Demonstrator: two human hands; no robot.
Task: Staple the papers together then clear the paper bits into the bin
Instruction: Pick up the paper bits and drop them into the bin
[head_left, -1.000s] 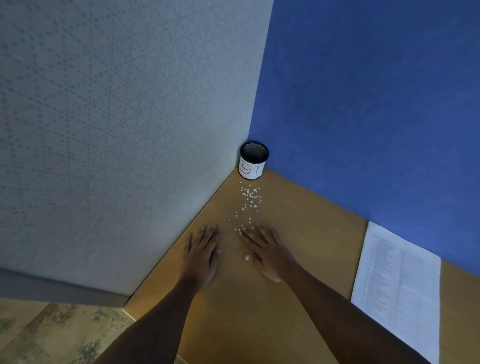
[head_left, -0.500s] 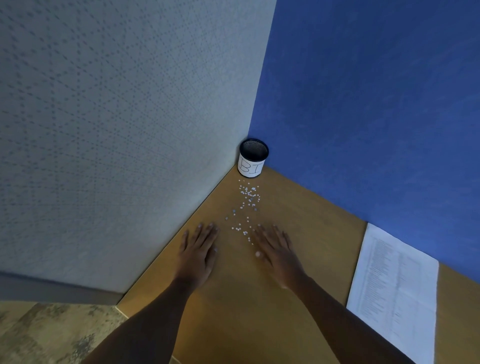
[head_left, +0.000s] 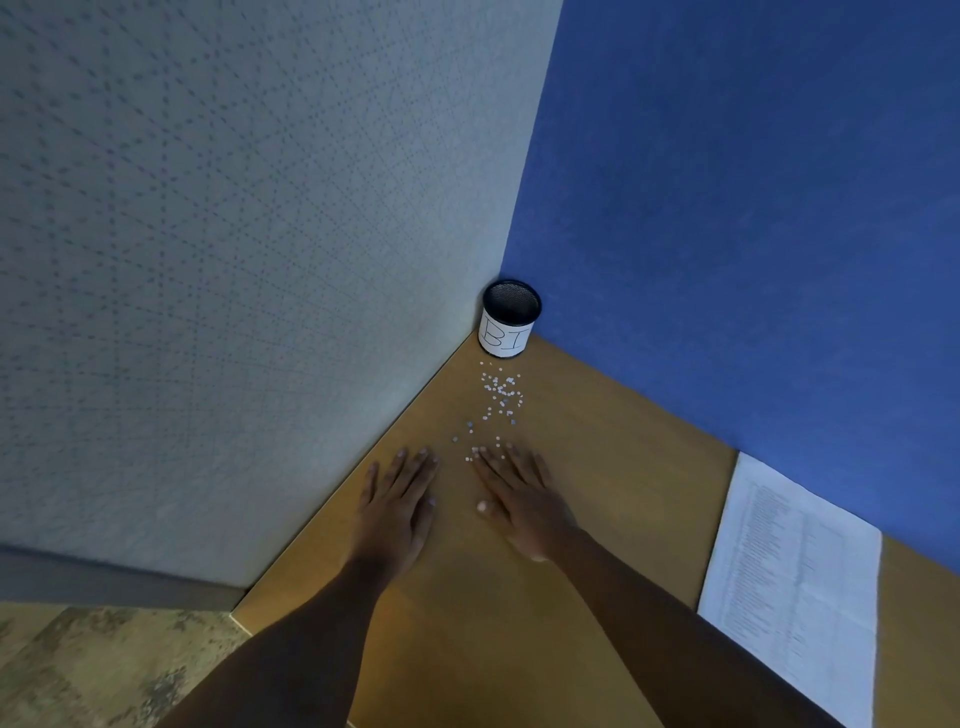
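Note:
Small white paper bits (head_left: 500, 393) lie scattered on the wooden desk (head_left: 467, 597), in a trail from the bin toward me. The bin (head_left: 509, 319) is a black mesh cup with a white label, standing upright in the far corner. My left hand (head_left: 397, 506) lies flat on the desk with straight fingers, left of the nearest bits. My right hand (head_left: 519, 501) lies flat too, its fingertips touching the nearest bits. The printed papers (head_left: 795, 577) lie flat at the right against the blue wall. No stapler is in view.
A grey patterned partition (head_left: 234, 260) bounds the desk on the left and a blue wall (head_left: 753, 208) at the back. The desk's left edge drops to a mottled floor (head_left: 104, 670) at the lower left.
My right hand slid right half a second ago and has now come back left into the nearest bits. My left hand has hardly moved.

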